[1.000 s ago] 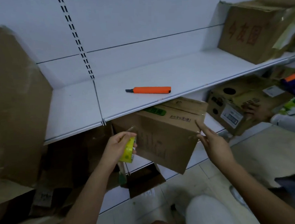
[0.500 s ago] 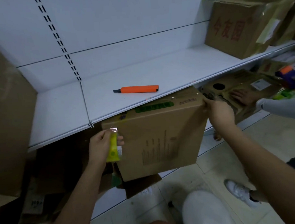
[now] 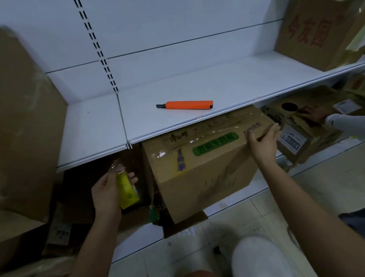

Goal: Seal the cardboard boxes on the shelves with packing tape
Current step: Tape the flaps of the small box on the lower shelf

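a: what's nearest you?

b: my left hand (image 3: 108, 191), fingers curled tight around the yellow tape roll (image 3: 127, 191), with a loose clear end of tape sticking up past my fingertips. it's off the box, just to the left of it.

a: and the box?

b: the cardboard box (image 3: 201, 169) sits tilted between my hands, half under the white shelf (image 3: 196, 83), one corner hanging out toward me. a shiny strip of clear tape (image 3: 198, 137) runs along its top, above a green label (image 3: 216, 143).

a: your right?

b: my right hand (image 3: 263, 143) lies on the box's top right edge, fingers spread and pressing flat, gripping nothing.

a: beyond your hands?

b: an orange utility knife (image 3: 186, 105) lies on the shelf above the box. further right of my right hand, another person's hand (image 3: 313, 114) rests on a second box (image 3: 298, 133) with a round hole. up top right, a box with red characters (image 3: 310, 28).
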